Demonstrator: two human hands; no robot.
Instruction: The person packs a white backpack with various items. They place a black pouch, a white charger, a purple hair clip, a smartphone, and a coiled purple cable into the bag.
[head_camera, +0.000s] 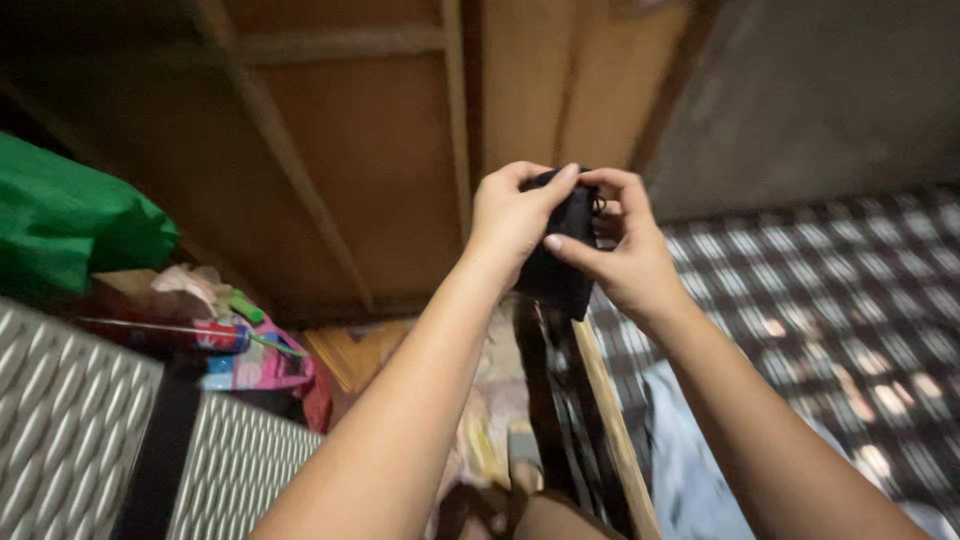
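Black, soft folded fabric pouch (562, 255) sits raised between both hands in front of the brown wooden panel wall (380, 150). The left hand (512, 215) grasps its upper left side, thumb over the top edge. The right hand (625, 245) pinches its right edge, thumb pressed across the front. A checked black-and-white mat (830, 290) lies below, to the right.

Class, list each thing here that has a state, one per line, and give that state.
Left hand: closed on the black pouch.
Right hand: closed on the same pouch.
Black pouch: held up, bunched between both hands.
Green bag: lying crumpled at the left.
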